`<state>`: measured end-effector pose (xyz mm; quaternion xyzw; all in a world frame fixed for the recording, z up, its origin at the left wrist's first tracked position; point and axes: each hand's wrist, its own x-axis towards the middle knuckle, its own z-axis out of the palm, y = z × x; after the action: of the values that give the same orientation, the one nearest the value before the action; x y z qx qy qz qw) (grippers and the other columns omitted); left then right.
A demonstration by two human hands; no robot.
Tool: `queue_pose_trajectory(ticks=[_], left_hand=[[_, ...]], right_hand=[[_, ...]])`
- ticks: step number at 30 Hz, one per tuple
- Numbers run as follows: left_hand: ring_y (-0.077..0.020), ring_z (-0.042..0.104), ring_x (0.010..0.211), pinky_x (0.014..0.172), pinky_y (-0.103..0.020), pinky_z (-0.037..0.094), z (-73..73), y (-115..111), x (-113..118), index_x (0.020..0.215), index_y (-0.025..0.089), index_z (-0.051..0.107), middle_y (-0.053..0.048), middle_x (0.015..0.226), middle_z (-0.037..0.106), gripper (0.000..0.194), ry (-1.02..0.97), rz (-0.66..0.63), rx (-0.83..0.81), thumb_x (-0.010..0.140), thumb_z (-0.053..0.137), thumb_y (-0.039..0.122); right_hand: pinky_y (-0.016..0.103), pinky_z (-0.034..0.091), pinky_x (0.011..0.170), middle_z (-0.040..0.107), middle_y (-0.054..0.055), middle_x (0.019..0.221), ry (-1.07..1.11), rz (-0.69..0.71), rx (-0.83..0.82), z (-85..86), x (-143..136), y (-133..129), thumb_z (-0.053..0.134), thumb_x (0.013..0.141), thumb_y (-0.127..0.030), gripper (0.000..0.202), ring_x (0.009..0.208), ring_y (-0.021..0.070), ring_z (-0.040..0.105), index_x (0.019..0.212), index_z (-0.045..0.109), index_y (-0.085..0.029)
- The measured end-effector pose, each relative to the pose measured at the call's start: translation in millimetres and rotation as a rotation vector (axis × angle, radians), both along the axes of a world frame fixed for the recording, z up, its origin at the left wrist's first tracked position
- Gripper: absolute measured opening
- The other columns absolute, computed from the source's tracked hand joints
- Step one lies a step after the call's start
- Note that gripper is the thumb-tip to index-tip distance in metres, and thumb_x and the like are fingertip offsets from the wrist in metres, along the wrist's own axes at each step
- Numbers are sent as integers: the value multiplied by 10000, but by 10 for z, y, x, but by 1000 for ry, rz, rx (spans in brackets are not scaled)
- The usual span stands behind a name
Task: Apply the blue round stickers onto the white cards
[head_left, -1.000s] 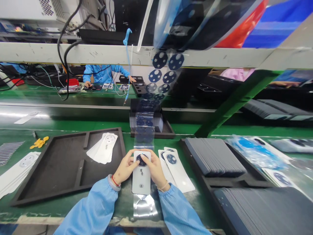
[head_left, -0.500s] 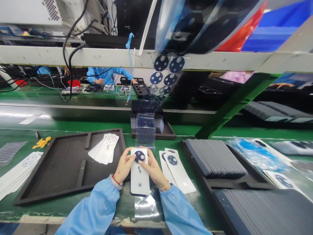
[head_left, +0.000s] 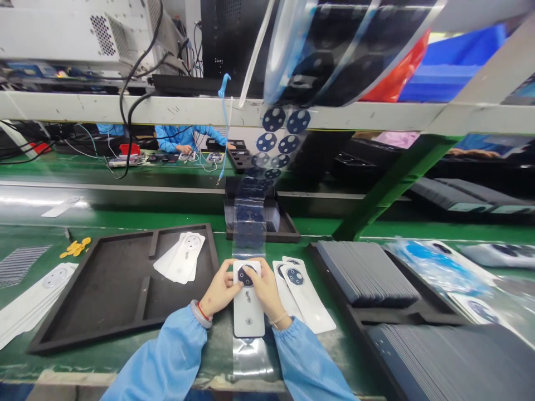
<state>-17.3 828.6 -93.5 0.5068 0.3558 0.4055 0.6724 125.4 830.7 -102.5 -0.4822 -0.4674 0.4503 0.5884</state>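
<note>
A white phone back cover (head_left: 248,309) with a dark round camera ring lies on the green bench in front of me. My left hand (head_left: 219,292) grips its left edge near the top. My right hand (head_left: 265,292) holds the right side, with fingers pressing on the dark ring (head_left: 245,275). A clear film strip (head_left: 267,161) carrying dark round stickers hangs from above down to the cover and runs under it. Two more white covers (head_left: 303,295) with rings lie just right of my right hand.
A black foam tray (head_left: 108,295) at left holds a few white covers (head_left: 181,256). Stacks of dark sheets (head_left: 368,270) fill trays at right. Another black tray (head_left: 288,225) sits behind. Yellow bits (head_left: 75,248) lie far left. A person in blue (head_left: 184,136) works across the conveyor.
The view has shifted slightly. Both hands stay on the cover; the fingers of my right hand have moved over the dark ring.
</note>
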Motion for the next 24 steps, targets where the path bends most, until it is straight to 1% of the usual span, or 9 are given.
queue_pose_trajectory(ticks=[5,8,10,12,14,17,19,21,24], left_hand=[[-189,709,692,649,-284,553,-3,11,13,1165,197,417,-34,816,720,642,-22,32,-16,707,791,448],[-187,706,684,631,-271,543,-6,44,0,1157,201,429,-29,804,726,621,-45,145,-15,713,780,457],[-191,708,711,646,-272,542,-12,69,-19,1135,203,435,-28,813,732,585,-58,273,-19,729,760,470],[-200,713,775,688,-285,548,-18,84,-35,1113,203,449,-33,848,738,527,-64,342,-41,762,725,481],[-209,714,847,735,-305,553,-18,87,-44,1110,203,472,-50,927,739,460,-80,311,-67,810,674,486],[-234,689,1002,851,-363,548,17,97,-88,1098,191,525,-97,1099,706,377,-73,252,-2,879,577,494],[-245,632,1133,978,-404,499,60,129,-169,1092,185,562,-117,1198,664,341,46,342,168,910,530,471],[-252,573,1216,1075,-430,424,96,187,-292,1122,180,576,-131,1252,630,312,276,529,375,923,513,412],[-322,489,1297,1120,-510,345,91,295,-488,1217,123,542,-201,1334,558,387,733,774,562,890,522,327]], right_hand=[[298,505,719,661,20,835,43,-2,-39,-73,2,29,569,812,-376,215,789,189,615,915,606,-191],[375,527,861,650,79,1121,-13,12,-13,-114,-31,-12,566,824,-383,432,968,222,646,1219,527,-212],[441,496,969,505,137,1378,-204,46,60,-114,-74,-95,657,772,-372,736,1141,265,601,1428,353,-232],[506,445,1040,327,161,1528,-489,77,140,-96,-111,-202,761,676,-331,961,1303,340,481,1501,275,-248],[537,405,1079,254,141,1579,-738,89,224,-65,-94,-298,770,654,-254,967,1400,381,352,1506,312,-265],[515,416,1083,293,114,1573,-907,7,331,-29,129,-377,635,755,-176,785,1408,348,359,1487,368,-276],[515,425,1075,333,113,1553,-949,-146,346,-48,414,-390,583,823,-220,654,1376,342,408,1455,423,-268],[536,428,1059,371,130,1529,-992,-331,295,-123,747,-396,572,877,-346,541,1336,364,448,1405,495,-253],[611,401,1046,394,201,1503,-1080,-418,170,-306,1129,-444,529,888,-571,604,1343,438,414,1347,560,-179]])
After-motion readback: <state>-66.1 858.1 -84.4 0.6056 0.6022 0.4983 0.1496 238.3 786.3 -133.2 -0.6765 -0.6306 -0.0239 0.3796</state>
